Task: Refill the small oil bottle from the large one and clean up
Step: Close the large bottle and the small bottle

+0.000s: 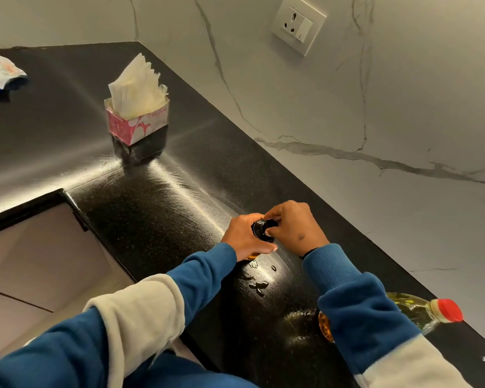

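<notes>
Small oil bottle w/ round black cap stands upright on the black counter, mostly hidden; amber oil shows at its base. Large clear plastic oil bottle w/ red screw cap sits near the counter's back edge, capped, pale yellow oil inside, partly hidden. Spilled oil drops lie between them.

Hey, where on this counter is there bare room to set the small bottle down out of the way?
Bare counter lies between the tissue box and the hands, and left of the box. Nearer, it's crowded: oil drops sit below the small bottle, the large bottle beside the right sleeve.
</notes>
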A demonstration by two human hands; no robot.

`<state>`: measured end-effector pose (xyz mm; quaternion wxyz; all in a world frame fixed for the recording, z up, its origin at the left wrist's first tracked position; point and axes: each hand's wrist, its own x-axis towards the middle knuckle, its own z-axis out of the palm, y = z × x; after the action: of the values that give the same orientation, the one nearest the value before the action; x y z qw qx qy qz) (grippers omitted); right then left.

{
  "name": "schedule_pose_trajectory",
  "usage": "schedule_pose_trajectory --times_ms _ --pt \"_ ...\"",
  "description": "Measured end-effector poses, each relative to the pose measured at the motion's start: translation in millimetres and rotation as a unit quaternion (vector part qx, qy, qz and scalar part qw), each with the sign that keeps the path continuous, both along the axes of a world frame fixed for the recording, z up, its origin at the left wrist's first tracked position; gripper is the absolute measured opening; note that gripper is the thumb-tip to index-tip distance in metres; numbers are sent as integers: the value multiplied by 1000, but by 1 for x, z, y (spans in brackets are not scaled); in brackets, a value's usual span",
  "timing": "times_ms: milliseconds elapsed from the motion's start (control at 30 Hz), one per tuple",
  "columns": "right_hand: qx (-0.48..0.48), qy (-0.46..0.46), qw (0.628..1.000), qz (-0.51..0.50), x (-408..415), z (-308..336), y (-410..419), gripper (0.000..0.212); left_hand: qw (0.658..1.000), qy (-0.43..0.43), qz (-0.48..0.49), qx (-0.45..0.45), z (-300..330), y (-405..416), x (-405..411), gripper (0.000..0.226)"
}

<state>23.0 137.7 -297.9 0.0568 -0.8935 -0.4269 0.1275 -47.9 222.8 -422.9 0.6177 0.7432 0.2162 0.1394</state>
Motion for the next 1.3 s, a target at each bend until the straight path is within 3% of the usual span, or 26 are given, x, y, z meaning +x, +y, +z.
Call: schedule_pose_trajectory --times_ms 267,833,1033,1200,1300 --pt "-25 14 1000 -1 3 2 3 30 1000 5 9 13 -3 1 1 51" --pt "-67 -19 997 -42 0 -6 14 18 1000 4 2 22 1 0 -1 48" --pt "-68 -45 994 -78 5 -14 11 43 999 -40 -7 -10 1 0 -3 42" --pt "-60 16 998 2 12 2 4 30 1000 -26 -11 -7 -2 1 1 51" --pt "-88 -4 996 28 13 1 6 26 999 -30 -14 -3 -2 1 0 49"
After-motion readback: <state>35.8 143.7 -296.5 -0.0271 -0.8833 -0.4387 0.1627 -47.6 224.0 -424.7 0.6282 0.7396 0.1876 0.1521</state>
